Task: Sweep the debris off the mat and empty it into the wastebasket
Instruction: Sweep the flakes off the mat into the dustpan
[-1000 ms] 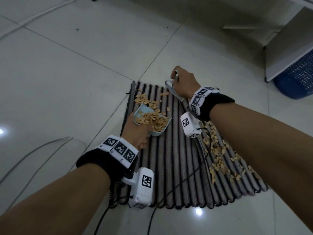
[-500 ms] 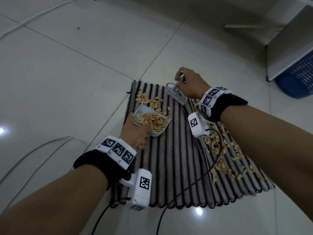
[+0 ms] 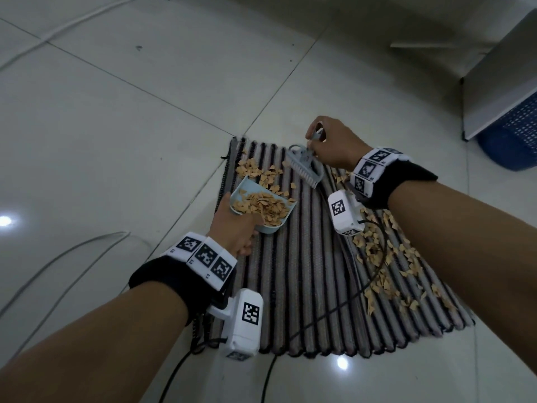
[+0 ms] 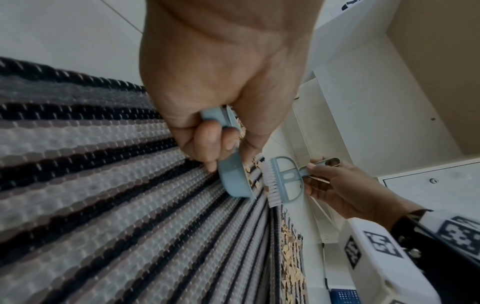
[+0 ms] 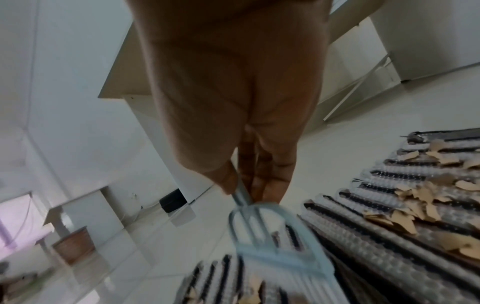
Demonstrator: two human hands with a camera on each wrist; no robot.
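A striped grey and black mat (image 3: 305, 271) lies on the tiled floor. My left hand (image 3: 235, 228) grips the handle of a light blue dustpan (image 3: 263, 206) (image 4: 233, 174) heaped with tan chips; its mouth faces the mat's far end. My right hand (image 3: 334, 144) (image 4: 335, 185) grips the handle of a small blue brush (image 3: 305, 167) (image 4: 283, 181) (image 5: 280, 246), bristles down just beyond the pan's mouth. Loose chips (image 3: 261, 173) lie between pan and brush. A longer band of chips (image 3: 383, 257) runs along the mat's right side. The blue wastebasket (image 3: 511, 141) stands at the far right.
A white cabinet (image 3: 499, 68) partly covers the wastebasket. Cables (image 3: 58, 263) trail over the floor at left, and a black cable (image 3: 334, 315) crosses the mat from my right wrist. White furniture and a brown box (image 5: 75, 244) stand past the mat's far end.
My right hand has turned the brush from behind the hand to bristles-down beside the chips near the pan's mouth. The dustpan and left hand have stayed put.
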